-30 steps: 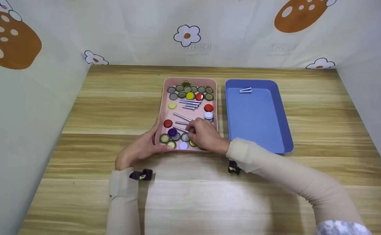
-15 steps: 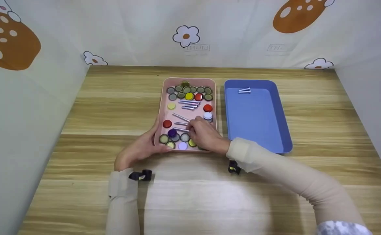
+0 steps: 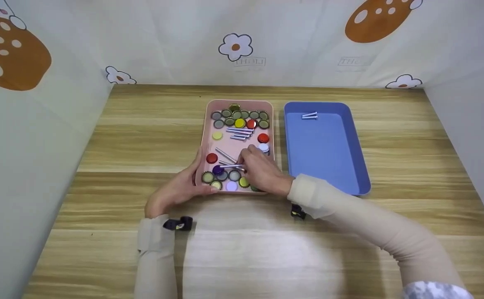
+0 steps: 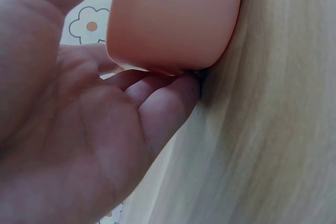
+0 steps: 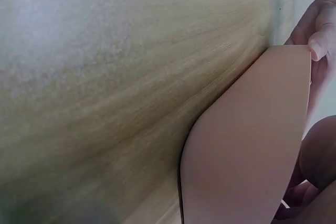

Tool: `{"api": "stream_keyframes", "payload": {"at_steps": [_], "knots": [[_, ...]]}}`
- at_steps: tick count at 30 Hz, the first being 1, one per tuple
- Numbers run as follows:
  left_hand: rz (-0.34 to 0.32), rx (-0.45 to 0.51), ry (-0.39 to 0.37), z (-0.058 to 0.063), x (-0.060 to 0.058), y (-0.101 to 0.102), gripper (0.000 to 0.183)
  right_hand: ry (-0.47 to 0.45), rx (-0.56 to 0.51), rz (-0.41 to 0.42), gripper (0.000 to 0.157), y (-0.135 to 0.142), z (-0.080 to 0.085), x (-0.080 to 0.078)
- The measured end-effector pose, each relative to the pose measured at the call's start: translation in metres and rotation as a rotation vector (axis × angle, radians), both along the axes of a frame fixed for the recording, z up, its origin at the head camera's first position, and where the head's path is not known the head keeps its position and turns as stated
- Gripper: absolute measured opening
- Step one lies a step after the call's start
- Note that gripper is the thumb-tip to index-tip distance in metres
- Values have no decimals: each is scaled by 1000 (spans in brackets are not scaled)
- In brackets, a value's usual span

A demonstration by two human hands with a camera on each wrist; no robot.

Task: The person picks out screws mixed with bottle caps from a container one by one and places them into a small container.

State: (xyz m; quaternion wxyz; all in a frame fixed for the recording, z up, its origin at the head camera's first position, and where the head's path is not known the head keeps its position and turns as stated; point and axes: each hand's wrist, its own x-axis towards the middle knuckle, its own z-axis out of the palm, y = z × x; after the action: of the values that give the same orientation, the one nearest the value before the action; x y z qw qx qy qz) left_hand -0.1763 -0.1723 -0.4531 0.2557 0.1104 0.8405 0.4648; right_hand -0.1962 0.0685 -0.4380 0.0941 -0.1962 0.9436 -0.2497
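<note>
Patterned cloth [image 3: 175,41] printed with flowers and brown spotted shapes hangs behind and beside a wood-grain table [image 3: 142,133], where two shallow trays stand side by side. Near the far end of the blue tray [image 3: 316,153] lie two silver bolts [image 3: 309,118], close together. To its left, a narrow strip of table between them, the pink tray [image 3: 225,144] holds bottle caps and more bolts. A left hand [image 3: 179,187] grips its near left corner, thumb over the near rim and fingers set against the left wall; in the left wrist view the fingertips reach low on the tray, close to the table. Over the near right part of the pink tray, a right hand [image 3: 262,168] has its fingertips pressed together on one end of a silver bolt [image 3: 230,166], pinching it (exactly which fingers is hidden). That bolt points left towards a purple cap [image 3: 218,170]; whether they touch cannot be told. Just beyond, a loose bolt [image 3: 225,155] lies slanted, with a red cap [image 3: 211,158] beside it. Farther back, several bolts [image 3: 240,131] lie roughly parallel below crowded upturned caps [image 3: 236,115].
</note>
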Motion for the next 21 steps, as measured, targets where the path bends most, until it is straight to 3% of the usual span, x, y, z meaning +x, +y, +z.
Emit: {"api": "stream_keyframes", "payload": {"at_steps": [7, 21], "knots": [[6, 29, -23, -1, 0, 0, 118, 68, 39, 29, 21, 6, 6, -4], [0, -3, -6, -1, 0, 0, 120, 194, 53, 50, 19, 33, 13, -16]]}}
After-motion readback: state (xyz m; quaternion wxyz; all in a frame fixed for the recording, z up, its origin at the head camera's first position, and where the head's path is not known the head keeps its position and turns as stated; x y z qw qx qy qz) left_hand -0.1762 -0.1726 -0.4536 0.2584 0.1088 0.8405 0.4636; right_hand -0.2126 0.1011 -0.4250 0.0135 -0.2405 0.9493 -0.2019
